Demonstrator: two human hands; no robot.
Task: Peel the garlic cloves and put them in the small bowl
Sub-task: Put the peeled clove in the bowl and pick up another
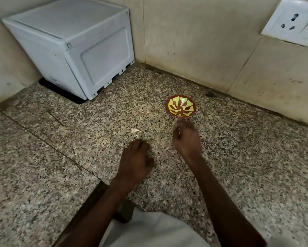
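Note:
A small brown bowl (pixel 181 107) with a yellow-green pattern stands on the speckled stone counter (pixel 96 113) near the back wall. Just in front of it is my right hand (pixel 186 138), blurred, fingers curled; a small pale bit shows at its fingertips, and I cannot tell whether it is a clove. My left hand (pixel 138 157) rests lower on the counter with fingers curled under; what it holds, if anything, is hidden. Two pale garlic pieces (pixel 135 132) lie on the counter just beyond my left hand.
A white box-shaped appliance (pixel 74 43) fills the back left corner. A white wall socket (pixel 292 22) sits high on the right wall. Beige tiled walls close in the counter at the back and right. A small dark spot (pixel 210 94) lies by the wall.

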